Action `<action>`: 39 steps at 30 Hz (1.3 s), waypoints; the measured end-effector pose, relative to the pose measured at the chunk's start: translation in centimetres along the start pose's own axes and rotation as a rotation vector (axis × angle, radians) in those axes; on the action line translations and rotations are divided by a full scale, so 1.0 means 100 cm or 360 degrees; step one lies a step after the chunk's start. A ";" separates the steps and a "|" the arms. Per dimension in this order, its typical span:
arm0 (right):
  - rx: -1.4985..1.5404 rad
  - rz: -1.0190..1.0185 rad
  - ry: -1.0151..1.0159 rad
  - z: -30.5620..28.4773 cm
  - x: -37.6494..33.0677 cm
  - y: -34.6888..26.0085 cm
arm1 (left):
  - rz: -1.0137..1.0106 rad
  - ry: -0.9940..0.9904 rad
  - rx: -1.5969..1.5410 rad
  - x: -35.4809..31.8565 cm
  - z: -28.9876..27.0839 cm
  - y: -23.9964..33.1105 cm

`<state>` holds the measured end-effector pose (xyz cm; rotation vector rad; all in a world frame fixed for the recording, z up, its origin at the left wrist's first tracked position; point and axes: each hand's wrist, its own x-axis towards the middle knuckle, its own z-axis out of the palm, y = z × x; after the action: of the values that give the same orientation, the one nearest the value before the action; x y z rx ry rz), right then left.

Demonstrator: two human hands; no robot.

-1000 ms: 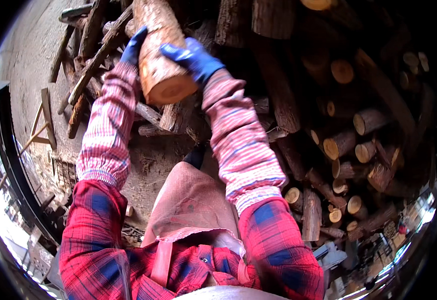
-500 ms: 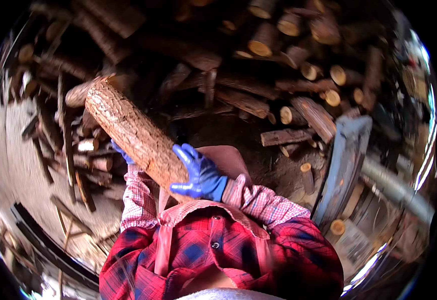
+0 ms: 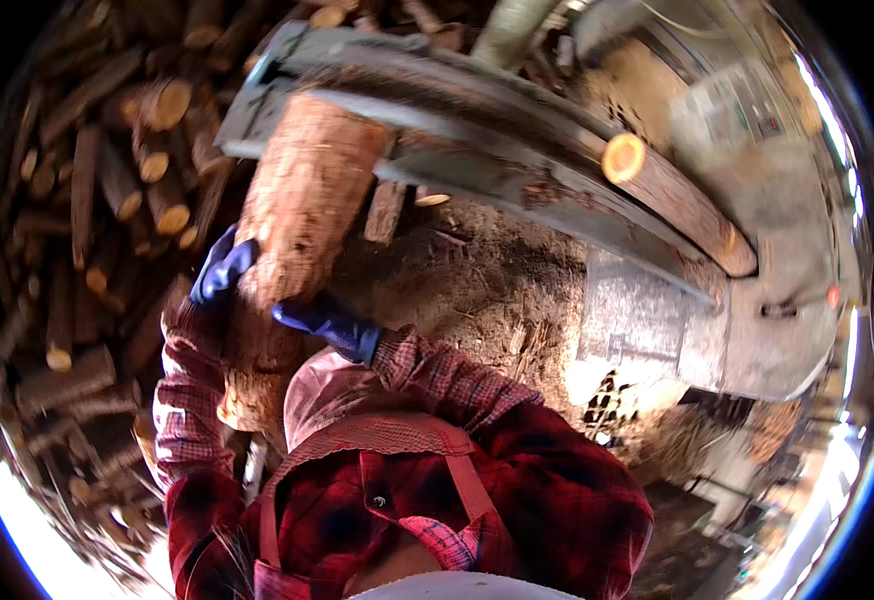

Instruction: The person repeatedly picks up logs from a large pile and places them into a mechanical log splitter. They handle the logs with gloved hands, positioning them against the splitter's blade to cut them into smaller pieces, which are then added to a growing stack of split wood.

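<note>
A thick log (image 3: 309,195) with rough brown bark is held out in front of me, slanting up and slightly right. My left hand (image 3: 223,268), in a blue glove, grips its left side. On the right side my right hand (image 3: 333,324), gloved the same way, presses against the bark near the lower part. The log's far end overlaps the left end of a long blue-grey metal trough (image 3: 457,172); whether it rests on it I cannot tell. Its near end reaches down beside my apron.
A big heap of cut logs (image 3: 122,190) fills the left side. Another log (image 3: 682,205) lies along the right part of the trough, by a grey machine table (image 3: 782,335). Bark and wood chips (image 3: 497,300) litter the ground below the trough.
My view and body have turned to the right, from the woodpile to the metal trough. The log came along in both hands, and its far end now overlaps the trough.
</note>
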<state>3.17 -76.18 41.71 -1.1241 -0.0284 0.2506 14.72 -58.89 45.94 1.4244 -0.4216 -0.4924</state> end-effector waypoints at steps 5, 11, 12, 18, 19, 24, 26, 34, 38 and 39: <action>0.0574 -0.0295 0.0104 -0.109 0.008 -0.108 | 0.0062 -0.0587 0.0389 0.185 0.120 0.106; 0.0194 -0.0517 0.0134 -0.299 0.015 -0.190 | 0.0635 -0.0822 0.1846 0.350 0.326 0.150; -0.0224 -0.0061 0.0325 -0.273 -0.001 -0.237 | 0.0682 -0.0748 0.2096 0.361 0.331 0.137; -0.1160 -0.0617 0.0358 -0.397 -0.141 -0.311 | 0.1008 -0.0742 0.1891 0.425 0.444 0.024; -0.0794 -0.0560 0.0599 -0.417 -0.152 -0.347 | 0.1132 -0.0670 0.2074 0.424 0.453 0.021; -0.0244 -0.0885 0.1150 -0.601 -0.135 -0.536 | 0.1420 -0.0448 0.2007 0.425 0.474 0.037; -0.0009 -0.0818 0.1254 -0.685 -0.133 -0.601 | 0.1094 -0.0521 0.2024 0.419 0.492 0.040; 0.0784 -0.1243 0.1385 -0.843 -0.109 -0.724 | 0.0477 0.0066 0.0530 0.430 0.510 0.036; 0.0780 -0.1438 0.1166 -0.889 -0.084 -0.722 | 0.0428 0.0270 0.0823 0.436 0.483 0.043; 0.0765 -0.1496 0.1114 -0.897 -0.083 -0.722 | 0.0427 0.0349 0.0751 0.434 0.468 0.033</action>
<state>21.73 -187.04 68.13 -0.5746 0.1194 -0.9340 24.99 -121.54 53.40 1.8192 -0.5652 -0.0119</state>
